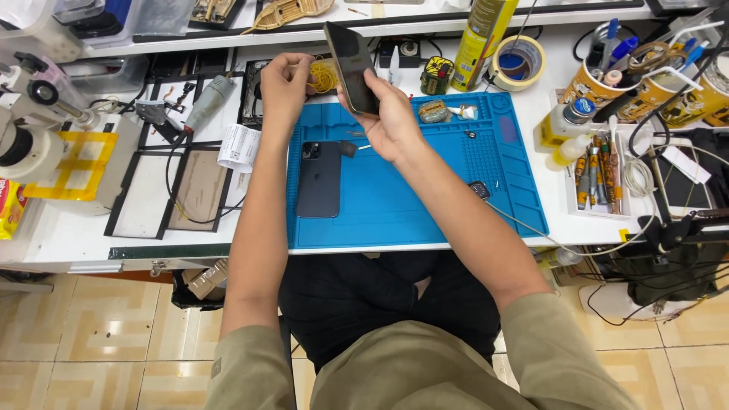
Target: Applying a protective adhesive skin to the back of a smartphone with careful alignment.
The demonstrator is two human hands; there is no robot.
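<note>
Above the far edge of the blue mat [425,205], the right hand [387,114] grips a dark phone [351,67] edge-on, fingers curled round its lower half and thumb along the side, so that the slab stands tilted with its upper end toward the shelf. The left hand [285,83] is raised beside it, fingers bent and drawn together; its fingertips pinch at a tangle of yellow bands [324,75] that lies between the two hands, just left of the phone. Whether the bands are lifted or only touched I cannot tell. Under the left forearm a second phone [319,178] lies flat on the mat's left part, back up, its camera cluster at the far corner; a small dark piece [347,148] sits just beside its top right corner. A white slip [238,148] hangs over the mat's left edge, near that phone. Farther right on the mat rest a small grey block [434,111] and a dark square part [479,190] with a cable running off toward the right. Behind the mat stand a yellow can [478,38] and a tape roll [518,62].
</note>
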